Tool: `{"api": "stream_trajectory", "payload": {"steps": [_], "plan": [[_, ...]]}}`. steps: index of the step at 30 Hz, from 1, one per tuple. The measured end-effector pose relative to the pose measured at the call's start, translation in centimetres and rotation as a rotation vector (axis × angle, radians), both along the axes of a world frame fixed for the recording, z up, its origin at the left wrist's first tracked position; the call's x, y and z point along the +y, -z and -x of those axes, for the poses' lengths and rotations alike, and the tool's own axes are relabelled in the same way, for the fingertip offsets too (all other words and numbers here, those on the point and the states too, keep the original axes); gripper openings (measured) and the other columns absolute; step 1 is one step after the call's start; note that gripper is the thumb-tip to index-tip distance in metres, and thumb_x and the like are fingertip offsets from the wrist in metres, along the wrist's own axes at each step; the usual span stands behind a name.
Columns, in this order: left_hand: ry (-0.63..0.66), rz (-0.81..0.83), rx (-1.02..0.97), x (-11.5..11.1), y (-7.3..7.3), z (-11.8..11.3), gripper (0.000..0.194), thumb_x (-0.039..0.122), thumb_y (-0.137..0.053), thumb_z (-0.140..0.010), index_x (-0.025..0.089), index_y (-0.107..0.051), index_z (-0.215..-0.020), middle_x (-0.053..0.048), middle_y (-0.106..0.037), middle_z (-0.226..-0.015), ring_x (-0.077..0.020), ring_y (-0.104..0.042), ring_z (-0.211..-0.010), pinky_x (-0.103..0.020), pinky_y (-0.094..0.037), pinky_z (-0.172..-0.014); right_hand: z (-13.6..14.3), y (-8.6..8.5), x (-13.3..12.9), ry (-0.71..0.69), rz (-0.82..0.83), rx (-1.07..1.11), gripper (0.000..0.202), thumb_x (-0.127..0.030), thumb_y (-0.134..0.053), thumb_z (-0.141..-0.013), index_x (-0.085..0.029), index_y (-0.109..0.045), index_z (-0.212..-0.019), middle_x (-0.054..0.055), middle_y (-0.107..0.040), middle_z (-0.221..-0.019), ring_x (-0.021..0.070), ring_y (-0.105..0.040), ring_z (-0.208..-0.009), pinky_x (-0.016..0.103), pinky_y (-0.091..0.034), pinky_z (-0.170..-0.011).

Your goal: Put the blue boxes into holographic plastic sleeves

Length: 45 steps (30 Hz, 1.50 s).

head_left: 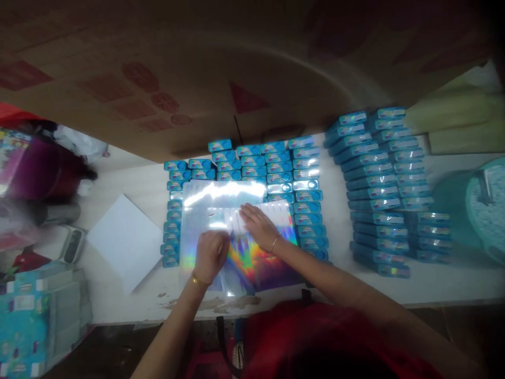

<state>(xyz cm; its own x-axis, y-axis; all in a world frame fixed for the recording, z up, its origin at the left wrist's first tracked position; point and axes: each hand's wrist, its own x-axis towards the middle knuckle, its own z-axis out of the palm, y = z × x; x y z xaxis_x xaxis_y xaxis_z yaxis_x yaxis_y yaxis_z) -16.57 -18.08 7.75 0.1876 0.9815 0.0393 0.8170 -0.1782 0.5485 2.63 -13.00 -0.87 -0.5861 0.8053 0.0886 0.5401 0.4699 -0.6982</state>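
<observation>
At centre frame, the left hand [210, 253], fingers curled together, pinches at a shiny sticker sheet [236, 237] lying over rows of blue boxes [272, 163]; the right hand [258, 225] presses flat, fingers together. Peeling a sticker appears underway; lifting it cleanly calls for a fine grip.

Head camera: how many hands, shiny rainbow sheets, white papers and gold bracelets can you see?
Hands: 2, the left hand and the right hand, both on the sheet
Shiny rainbow sheets: 1
White papers: 1
Gold bracelets: 2, left bracelet and right bracelet
Total: 6
</observation>
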Motion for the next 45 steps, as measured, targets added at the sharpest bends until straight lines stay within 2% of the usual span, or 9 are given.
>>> {"api": "stream_trajectory", "payload": {"steps": [5,9,11,14,19,26,36,42,45], "plan": [[-0.697,0.005,-0.664,-0.8,-4.7,-4.1,0.014,0.03,-0.069,-0.078,0.021,-0.058,-0.08,0.0,-0.06,-0.079,-0.015,-0.06,-0.077,-0.031,-0.048,-0.076,-0.9,-2.9,-0.3,0.093,0.183,0.347,0.046,-0.043,-0.038,-0.097,-0.014,-0.053,-0.13,0.017,-0.044,-0.143,0.0266,-0.03,-0.14,0.05,-0.032,-0.112],[-0.856,0.133,-0.953,0.9,-4.9,-6.9,0.017,0.028,-0.072,-0.073,0.019,-0.058,-0.076,0.002,-0.059,-0.074,-0.0118,-0.059,-0.072,-0.027,-0.048,-0.075,-1.4,-6.2,-1.3,0.264,0.605,0.624,0.048,-0.06,-0.046,-0.089,-0.019,-0.063,-0.107,0.009,-0.065,-0.109,0.022,-0.06,-0.105,0.039,-0.047,-0.094],[-0.868,0.209,-0.982,1.6,-3.8,-7.8,0.017,0.028,-0.072,-0.071,0.019,-0.059,-0.074,0.003,-0.059,-0.07,-0.011,-0.058,-0.069,-0.026,-0.047,-0.073,-2.0,-7.3,-1.6,0.41,0.765,0.684,0.04,-0.058,-0.056,-0.083,-0.019,-0.063,-0.089,0.002,-0.066,-0.085,0.0169,-0.062,-0.082,0.032,-0.05,-0.079],[-0.86,0.284,-0.974,2.6,-1.6,-9.7,0.018,0.029,-0.074,-0.068,0.018,-0.06,-0.073,0.003,-0.06,-0.067,-0.0104,-0.056,-0.066,-0.024,-0.046,-0.07,-4.2,-8.0,-1.1,0.594,0.781,0.724,0.033,-0.051,-0.059,-0.082,-0.019,-0.057,-0.072,-0.002,-0.057,-0.068,0.0131,-0.055,-0.067,0.026,-0.046,-0.069],[-0.685,0.24,-0.864,5.9,1.7,-15.4,0.016,0.032,-0.07,-0.072,0.018,-0.062,-0.073,0.001,-0.062,-0.07,-0.0134,-0.058,-0.072,-0.027,-0.045,-0.074,-11.2,-7.6,1.7,0.74,0.506,0.53,0.027,-0.044,-0.058,-0.083,-0.019,-0.058,-0.072,-0.002,-0.054,-0.068,0.0128,-0.049,-0.068,0.025,-0.042,-0.07],[-0.496,-0.052,-0.481,11.7,3.9,-23.0,0.012,0.027,-0.065,-0.078,0.019,-0.06,-0.07,-0.004,-0.063,-0.09,-0.02,-0.056,-0.094,-0.037,-0.037,-0.091,-18.5,-4.7,6.9,0.848,0.281,0.297,0.026,-0.042,-0.057,-0.081,-0.019,-0.059,-0.069,-0.003,-0.052,-0.061,0.0122,-0.045,-0.06,0.024,-0.039,-0.063],[-0.427,0.005,-0.105,13.2,6.3,-25.0,0.009,0.027,-0.06,-0.081,0.02,-0.063,-0.077,-0.007,-0.061,-0.103,-0.0256,-0.051,-0.101,-0.04,-0.03,-0.086,-20.5,-1.8,8.5,0.832,0.171,-0.008,0.02,-0.035,-0.055,-0.083,-0.02,-0.063,-0.072,0.0,-0.061,-0.067,0.0152,-0.052,-0.065,0.029,-0.037,-0.074],[-0.431,0.057,-0.001,13.5,6.4,-25.5,0.01,0.029,-0.06,-0.079,0.019,-0.063,-0.079,-0.009,-0.058,-0.112,-0.0294,-0.05,-0.104,-0.043,-0.03,-0.086,-20.7,0.9,8.4,0.822,0.278,0.111,0.025,-0.041,-0.055,-0.084,-0.02,-0.065,-0.075,-0.001,-0.06,-0.066,0.0149,-0.052,-0.065,0.027,-0.04,-0.072],[-0.443,0.05,0.022,13.5,5.9,-25.0,0.021,0.03,-0.06,-0.079,0.018,-0.062,-0.096,-0.013,-0.058,-0.112,-0.0316,-0.05,-0.105,-0.044,-0.033,-0.085,-20.9,2.2,7.7,0.863,0.298,0.193,0.028,-0.041,-0.056,-0.084,-0.019,-0.068,-0.095,-0.002,-0.057,-0.066,0.015,-0.052,-0.063,0.027,-0.042,-0.069]]}}
